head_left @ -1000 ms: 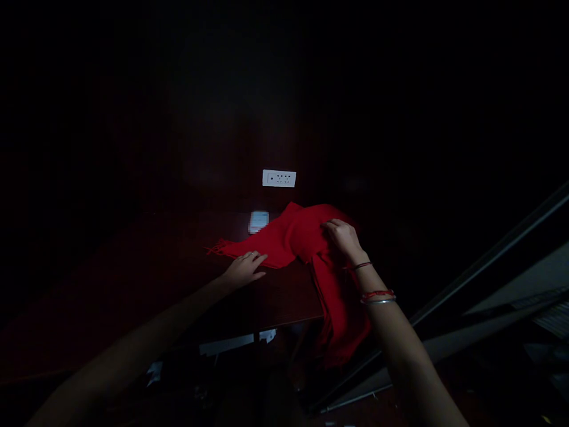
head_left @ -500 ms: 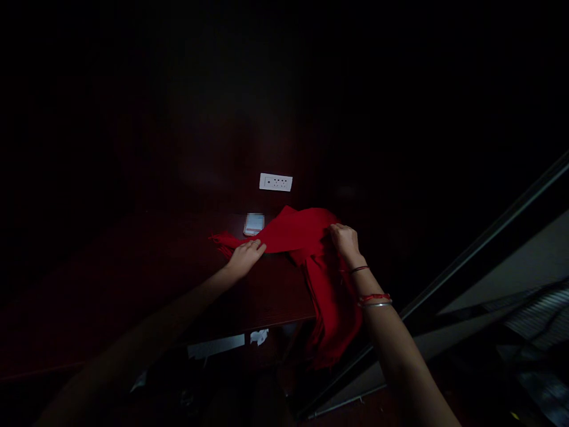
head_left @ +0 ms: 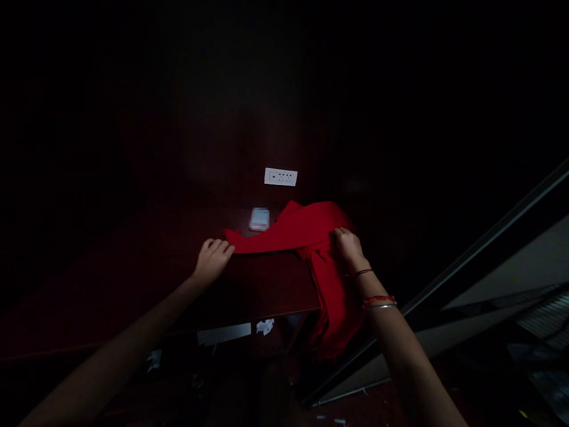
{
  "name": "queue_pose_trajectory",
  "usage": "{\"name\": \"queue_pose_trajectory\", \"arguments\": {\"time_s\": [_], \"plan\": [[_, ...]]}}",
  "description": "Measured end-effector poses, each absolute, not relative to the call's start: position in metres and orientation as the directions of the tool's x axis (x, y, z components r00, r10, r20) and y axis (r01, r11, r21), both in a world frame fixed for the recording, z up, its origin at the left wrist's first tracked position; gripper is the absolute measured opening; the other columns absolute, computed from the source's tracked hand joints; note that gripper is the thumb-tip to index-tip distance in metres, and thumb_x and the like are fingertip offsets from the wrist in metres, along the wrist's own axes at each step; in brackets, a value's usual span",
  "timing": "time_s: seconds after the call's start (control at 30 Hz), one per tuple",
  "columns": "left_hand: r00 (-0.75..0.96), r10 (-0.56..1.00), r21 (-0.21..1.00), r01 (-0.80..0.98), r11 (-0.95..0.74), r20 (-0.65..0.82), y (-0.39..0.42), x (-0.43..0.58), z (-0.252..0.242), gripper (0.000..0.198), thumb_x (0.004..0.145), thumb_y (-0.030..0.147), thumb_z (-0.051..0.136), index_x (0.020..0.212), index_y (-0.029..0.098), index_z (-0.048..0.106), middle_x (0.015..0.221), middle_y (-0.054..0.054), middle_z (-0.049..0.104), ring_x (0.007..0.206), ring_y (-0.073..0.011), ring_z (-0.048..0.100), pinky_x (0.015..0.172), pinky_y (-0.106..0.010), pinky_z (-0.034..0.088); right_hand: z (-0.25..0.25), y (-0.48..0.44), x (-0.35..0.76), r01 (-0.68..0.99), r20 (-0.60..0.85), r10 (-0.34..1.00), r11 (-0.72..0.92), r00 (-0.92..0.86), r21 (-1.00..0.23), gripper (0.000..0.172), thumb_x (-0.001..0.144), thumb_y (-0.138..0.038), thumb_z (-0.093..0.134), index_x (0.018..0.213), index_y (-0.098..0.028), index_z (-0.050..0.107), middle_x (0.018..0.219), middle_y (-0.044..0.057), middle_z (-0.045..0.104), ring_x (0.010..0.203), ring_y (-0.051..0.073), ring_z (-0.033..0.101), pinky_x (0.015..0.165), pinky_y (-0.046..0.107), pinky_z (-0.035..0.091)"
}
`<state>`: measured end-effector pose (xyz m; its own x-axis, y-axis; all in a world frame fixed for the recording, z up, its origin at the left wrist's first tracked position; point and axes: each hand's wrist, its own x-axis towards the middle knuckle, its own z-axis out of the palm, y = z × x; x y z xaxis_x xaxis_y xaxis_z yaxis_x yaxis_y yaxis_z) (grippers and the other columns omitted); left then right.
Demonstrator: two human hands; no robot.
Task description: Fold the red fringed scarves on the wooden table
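- The red scarf [head_left: 306,231] is lying across the right-hand part of the dark tabletop [head_left: 262,287]; 1 length is reaching toward the left and another is hanging below the table's front edge.
- The left hand [head_left: 213,259] is gripping the left length near its end; the fingers are bending close together and pinching the red cloth against the thumb. A ring [head_left: 223,244] is showing on 1 finger.
- The right hand [head_left: 349,246] is holding the scarf near its bend, above the hanging length; the fingers are curling inward and closing on the cloth. The exact position of the fingertips cannot be told.
- The front edge of the cloth is running almost straight from the left hand toward the bend.
- 1 dark band [head_left: 364,272], 1 red band [head_left: 379,299] and 1 silver bangle [head_left: 381,306] are encircling the right wrist and forearm.
- A small pale rectangular item [head_left: 259,219], its face blurred, is lying just behind the left length.
- A white socket panel [head_left: 281,177] is sitting on the wall beyond the scarf.
- Crumpled white paper [head_left: 265,327] is showing below the table's front edge.
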<state>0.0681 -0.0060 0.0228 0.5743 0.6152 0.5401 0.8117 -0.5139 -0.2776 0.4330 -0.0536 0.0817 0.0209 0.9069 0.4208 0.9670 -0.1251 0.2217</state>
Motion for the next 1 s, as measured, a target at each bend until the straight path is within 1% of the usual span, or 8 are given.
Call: {"name": "queue_pose_trajectory", "arguments": {"time_s": [0.17,0.27,0.37,0.43,0.57,0.73,0.87,1.0], "plan": [[0.735,0.624,-0.271,0.678,-0.683,0.267,-0.034,0.059,0.028,0.027,0.076,0.007,0.039,0.093,0.017,0.057,0.095,-0.010,0.056,0.088,-0.0215,0.051,0.075,-0.035,0.037,0.091,-0.061,0.418,0.963,0.367,0.923,-0.194,0.114,0.189,0.023,0.078,-0.009,0.034,0.088,-0.012,0.055,0.089,0.010,0.056,0.076,0.015,0.051,0.058,0.022,0.033],[0.794,0.607,-0.084,0.607,-0.790,0.035,-0.041,0.054,0.028,0.035,0.072,0.011,0.046,0.106,0.020,0.051,0.107,-0.008,0.052,0.093,-0.0193,0.051,0.077,-0.029,0.038,0.096,-0.070,0.381,0.959,0.424,0.896,-0.224,0.132,0.175,0.025,0.077,-0.006,0.034,0.089,-0.009,0.056,0.091,0.014,0.055,0.086,0.020,0.049,0.066,0.025,0.036],[0.879,0.476,0.200,0.467,-0.861,-0.003,-0.029,0.049,0.040,0.041,0.076,0.027,0.046,0.117,0.024,0.042,0.113,-0.003,0.048,0.100,-0.0151,0.047,0.084,-0.024,0.034,0.085,-0.073,0.331,0.987,0.457,0.884,0.031,-0.100,0.157,0.027,0.079,-0.010,0.034,0.098,-0.010,0.054,0.103,0.014,0.052,0.098,0.021,0.045,0.083,0.029,0.033],[0.835,0.544,0.273,0.506,-0.818,0.086,-0.014,0.051,0.044,0.040,0.082,0.037,0.035,0.118,0.021,0.041,0.117,-0.004,0.046,0.105,-0.0144,0.043,0.089,-0.024,0.031,0.067,-0.070,0.301,0.961,0.395,0.876,0.263,-0.277,0.092,0.030,0.082,-0.016,0.034,0.107,-0.013,0.051,0.112,0.012,0.050,0.105,0.018,0.041,0.091,0.030,0.028],[0.547,0.833,0.186,0.813,-0.552,0.081,0.013,0.056,0.021,0.053,0.081,0.047,0.028,0.125,0.018,0.033,0.133,-0.011,0.025,0.121,-0.0250,0.022,0.096,-0.041,0.019,0.018,-0.058,0.272,0.917,0.225,0.903,0.391,-0.365,-0.080,0.051,0.081,-0.045,0.034,0.125,-0.019,0.034,0.129,0.010,0.034,0.119,0.023,0.025,0.095,0.043,0.021],[0.436,0.886,0.141,0.898,-0.417,-0.159,0.026,0.048,-0.007,0.060,0.077,0.057,0.026,0.130,0.029,0.019,0.138,-0.008,0.006,0.124,-0.0288,0.005,0.093,-0.053,0.009,-0.014,-0.056,0.278,0.912,0.094,0.925,0.378,-0.367,-0.160,0.056,0.082,-0.052,0.020,0.128,-0.021,0.029,0.134,0.008,0.025,0.123,0.025,0.017,0.097,0.047,0.015],[0.487,0.871,0.098,0.872,-0.479,-0.071,0.033,0.051,0.003,0.056,0.078,0.054,0.029,0.125,0.025,0.033,0.138,-0.009,0.009,0.124,-0.0286,0.004,0.094,-0.051,0.009,-0.012,-0.061,0.283,0.905,0.151,0.921,0.382,-0.358,-0.185,0.059,0.081,-0.053,0.023,0.128,-0.020,0.027,0.135,0.010,0.024,0.123,0.024,0.017,0.097,0.046,0.016],[0.571,0.821,0.198,0.801,-0.565,0.031,0.046,0.053,0.015,0.053,0.076,0.041,0.040,0.123,0.016,0.036,0.130,-0.012,0.032,0.118,-0.0226,0.029,0.093,-0.035,0.025,-0.012,-0.065,0.285,0.911,0.161,0.926,0.369,-0.343,-0.184,0.055,0.080,-0.052,0.027,0.126,-0.021,0.032,0.132,0.010,0.028,0.122,0.025,0.018,0.095,0.048,0.018]]}}
